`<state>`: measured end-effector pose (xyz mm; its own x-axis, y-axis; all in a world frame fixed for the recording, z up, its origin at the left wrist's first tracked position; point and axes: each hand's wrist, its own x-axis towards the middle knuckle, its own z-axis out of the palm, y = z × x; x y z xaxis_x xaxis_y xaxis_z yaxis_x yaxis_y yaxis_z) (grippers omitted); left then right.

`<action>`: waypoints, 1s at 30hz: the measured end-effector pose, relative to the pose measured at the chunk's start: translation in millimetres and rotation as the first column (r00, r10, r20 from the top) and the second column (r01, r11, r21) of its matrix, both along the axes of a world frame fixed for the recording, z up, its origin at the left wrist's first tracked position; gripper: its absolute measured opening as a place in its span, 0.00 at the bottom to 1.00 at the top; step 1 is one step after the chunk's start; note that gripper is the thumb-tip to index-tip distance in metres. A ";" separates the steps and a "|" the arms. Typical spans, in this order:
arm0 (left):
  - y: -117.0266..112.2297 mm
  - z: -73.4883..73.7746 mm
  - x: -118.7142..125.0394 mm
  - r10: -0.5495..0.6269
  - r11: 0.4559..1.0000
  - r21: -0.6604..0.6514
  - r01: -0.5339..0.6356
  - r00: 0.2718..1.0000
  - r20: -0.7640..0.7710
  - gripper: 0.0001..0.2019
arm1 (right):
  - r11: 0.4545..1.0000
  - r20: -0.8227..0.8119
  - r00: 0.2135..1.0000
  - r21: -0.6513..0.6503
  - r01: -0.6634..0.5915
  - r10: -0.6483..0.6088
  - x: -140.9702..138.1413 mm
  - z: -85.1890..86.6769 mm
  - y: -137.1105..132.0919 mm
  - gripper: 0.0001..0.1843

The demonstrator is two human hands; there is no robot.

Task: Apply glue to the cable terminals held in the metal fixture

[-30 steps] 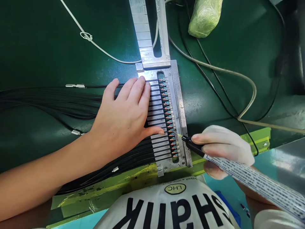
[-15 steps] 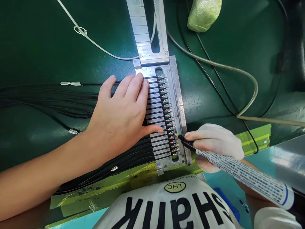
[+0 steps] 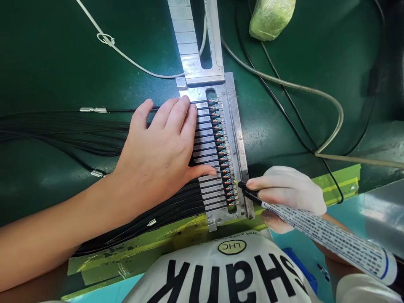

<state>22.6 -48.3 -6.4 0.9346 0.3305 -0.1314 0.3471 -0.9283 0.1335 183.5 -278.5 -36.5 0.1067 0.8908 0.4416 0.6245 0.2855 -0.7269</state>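
The bare left hand [image 3: 156, 145] lies open and flat, palm down, on the black wires [image 3: 202, 145] laid across the slotted metal fixture [image 3: 236, 126] on the green worktop [image 3: 94, 54]. The gloved right hand [image 3: 287, 195] grips a printed squeeze tube [image 3: 328, 240], its black nozzle [image 3: 248, 191] just beside the row of small wire terminals [image 3: 224, 168].

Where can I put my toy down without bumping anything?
Bare green mat shows left of the metal jig, above the black wires, and right of the jig, by the thin black wire. It's crowded at the jig, between the left hand and gloved right hand.
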 end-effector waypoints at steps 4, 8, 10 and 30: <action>-0.6 -0.8 -0.4 -0.030 0.999 0.026 0.029 0.999 0.012 0.49 | 1.000 0.004 1.000 -0.005 -0.011 0.011 0.7 0.8 0.6 0.14; -1.0 -1.2 -0.9 -0.006 1.000 -0.013 0.007 1.000 0.031 0.49 | 1.000 0.014 1.000 -0.015 -0.022 0.022 0.5 1.3 1.5 0.14; -0.7 -1.1 -1.2 0.014 0.999 -0.048 -0.012 0.999 0.041 0.50 | 0.999 0.013 1.000 -0.025 -0.020 0.021 0.4 0.8 1.6 0.15; -1.1 0.0 -0.2 0.008 1.000 -0.027 -0.008 1.000 0.007 0.50 | 1.000 0.007 1.000 0.014 0.010 -0.010 2.2 -5.5 4.8 0.12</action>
<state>22.4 -49.3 -6.4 0.9329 0.3345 -0.1335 0.3535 -0.9215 0.1607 185.7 -273.7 -42.0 0.1130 0.8832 0.4551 0.6323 0.2894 -0.7186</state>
